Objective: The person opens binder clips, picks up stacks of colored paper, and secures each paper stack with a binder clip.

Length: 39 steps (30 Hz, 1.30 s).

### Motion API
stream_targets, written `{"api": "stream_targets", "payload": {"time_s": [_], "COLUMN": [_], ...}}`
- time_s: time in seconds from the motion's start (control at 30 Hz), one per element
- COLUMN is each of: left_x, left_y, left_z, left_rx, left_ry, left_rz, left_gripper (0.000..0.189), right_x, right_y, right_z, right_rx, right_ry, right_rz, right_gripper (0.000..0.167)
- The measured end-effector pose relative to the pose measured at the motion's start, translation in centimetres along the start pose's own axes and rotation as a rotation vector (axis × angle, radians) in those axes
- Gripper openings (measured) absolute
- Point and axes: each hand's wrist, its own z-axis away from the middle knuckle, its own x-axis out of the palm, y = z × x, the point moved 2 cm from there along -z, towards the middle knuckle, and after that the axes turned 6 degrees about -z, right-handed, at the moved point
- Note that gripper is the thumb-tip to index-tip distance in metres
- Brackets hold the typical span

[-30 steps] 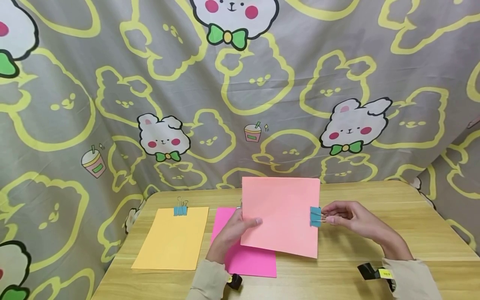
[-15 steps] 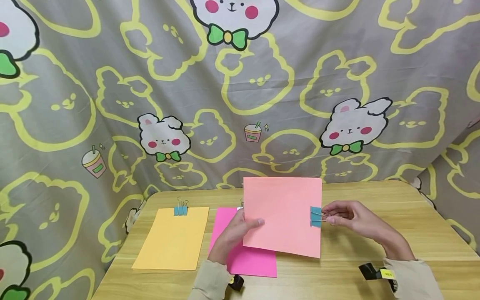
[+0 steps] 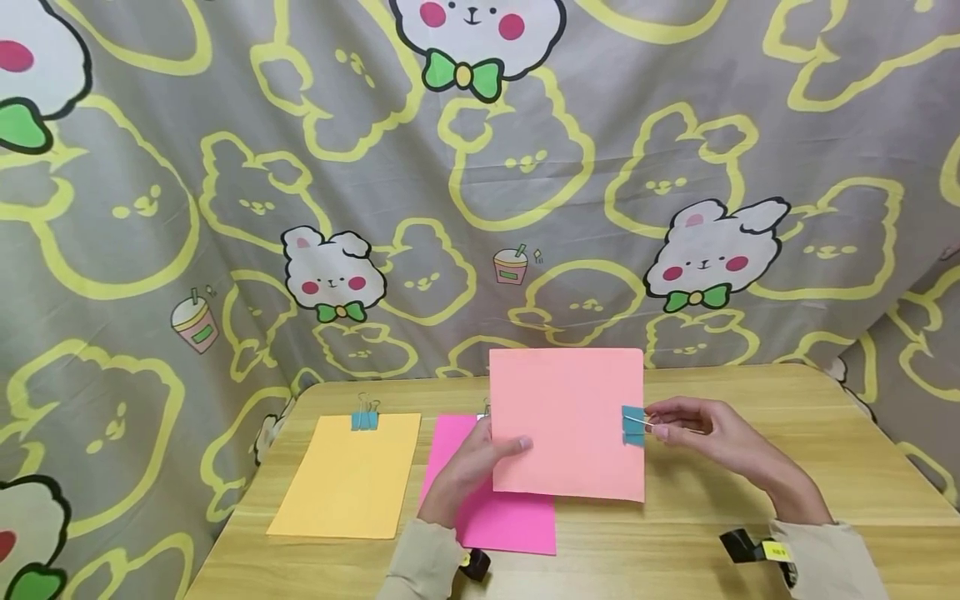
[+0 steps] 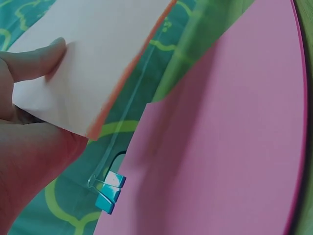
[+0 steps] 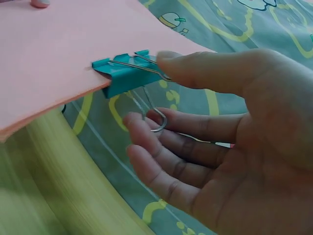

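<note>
A stack of light pink paper [image 3: 570, 392] is held up above the table. My left hand [image 3: 474, 467] grips its left edge, thumb flat on the front and the other fingers hidden behind. On the right edge sits a teal binder clip [image 3: 633, 426]. My right hand [image 3: 708, 429] holds this clip by its wire handles. In the right wrist view, the thumb [image 5: 195, 71] lies on the upper handle and the curled fingers meet the lower one. The clip's body straddles the paper edge. A corner of the stack shows near the left thumb [image 4: 36, 62] in the left wrist view.
Magenta paper [image 3: 510, 525] lies on the wooden table [image 3: 750, 383] behind the left hand; a second teal binder clip [image 4: 111, 192] grips its edge. Further left is yellow-orange paper [image 3: 348, 483] with another teal binder clip [image 3: 364, 421]. A patterned curtain [image 3: 420, 192] hangs behind the table.
The light pink stack has shifted a little right and its lower edge has come up and levelled. The binder clip and right hand have risen slightly with it. Both hands keep their hold.
</note>
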Motion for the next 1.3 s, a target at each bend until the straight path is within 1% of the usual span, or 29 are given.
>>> {"api": "stream_targets", "payload": {"time_s": [0.07, 0.2, 0.37, 0.43, 0.5, 0.63, 0.77, 0.9, 1.0, 1.07, 1.13, 1.2, 1.3], "left_x": [0.1, 0.1, 0.0, 0.1, 0.2, 0.8, 1.8, 2.9, 3.3, 3.4, 3.3, 2.9, 1.8], "left_y": [0.1, 0.1, 0.3, 0.5, 0.7, 1.0, 1.4, 1.2, 0.9, 0.5, 0.3, 0.0, -0.3], "left_z": [-0.1, -0.4, -0.6, -0.5, -0.5, -0.5, -0.7, -0.8, -0.9, -0.9, -0.7, -0.5, 0.1], "left_rx": [0.003, 0.012, 0.022, 0.029, 0.041, 0.086, 0.109, 0.109, 0.100, 0.104, 0.124, 0.144, 0.171], "left_ry": [0.005, 0.010, -0.007, -0.023, -0.040, -0.067, -0.072, -0.087, -0.103, -0.126, -0.172, -0.215, -0.235], "left_rz": [-0.006, -0.019, -0.026, -0.019, -0.005, 0.024, -0.023, -0.082, -0.122, -0.165, -0.215, -0.277, -0.388], "left_gripper": [0.042, 0.034, 0.026, 0.026, 0.027, 0.033, 0.038, 0.037, 0.032, 0.029, 0.025, 0.022, 0.018], "right_x": [-0.1, -0.4, -0.9, -1.2, -1.4, -1.9, -2.4, -3.1, -3.6, -4.0, -4.2, -4.5, -4.7], "right_y": [0.0, -0.2, -0.6, -0.5, -0.5, -0.5, -0.4, -0.2, 0.0, 0.3, 0.6, 1.1, 1.7], "right_z": [0.1, 0.2, 0.6, 0.6, 0.6, 0.6, 0.7, 0.9, 1.2, 1.5, 1.7, 1.9, 2.0], "right_rx": [-0.004, -0.020, -0.048, -0.064, -0.079, -0.096, -0.078, -0.046, -0.029, -0.017, -0.005, 0.008, 0.031], "right_ry": [0.016, 0.067, 0.177, 0.210, 0.243, 0.303, 0.346, 0.340, 0.311, 0.291, 0.266, 0.234, 0.184], "right_rz": [-0.007, 0.010, 0.069, 0.058, 0.021, -0.043, -0.055, -0.081, -0.067, -0.033, 0.045, 0.095, 0.163], "right_gripper": [0.040, 0.041, 0.042, 0.043, 0.044, 0.045, 0.045, 0.045, 0.044, 0.044, 0.045, 0.046, 0.046]}}
